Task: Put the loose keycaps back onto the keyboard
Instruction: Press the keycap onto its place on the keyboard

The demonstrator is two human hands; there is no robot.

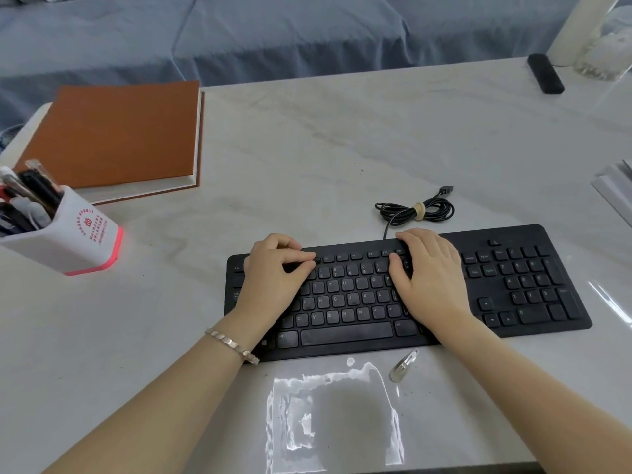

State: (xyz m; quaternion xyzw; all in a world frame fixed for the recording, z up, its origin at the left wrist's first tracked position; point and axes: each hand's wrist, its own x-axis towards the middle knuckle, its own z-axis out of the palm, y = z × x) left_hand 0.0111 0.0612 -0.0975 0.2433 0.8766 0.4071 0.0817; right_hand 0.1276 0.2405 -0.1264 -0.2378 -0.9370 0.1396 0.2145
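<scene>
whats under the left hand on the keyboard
The left hand lies on the upper left keys of the keyboard, fingers curled. Whether a loose keycap or a gap sits beneath is covered.

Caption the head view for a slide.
Left hand curls over upper-left keys of the keyboard, right hand rests further right; plastic bag and hair clip nearby.

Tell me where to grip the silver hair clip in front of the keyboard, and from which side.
Pinch the hair clip across its long edges near the wider rounded end, coming down from above. It lies flat on the table, narrow tip toward the keyboard, so only those thin edges offer purchase.
</scene>
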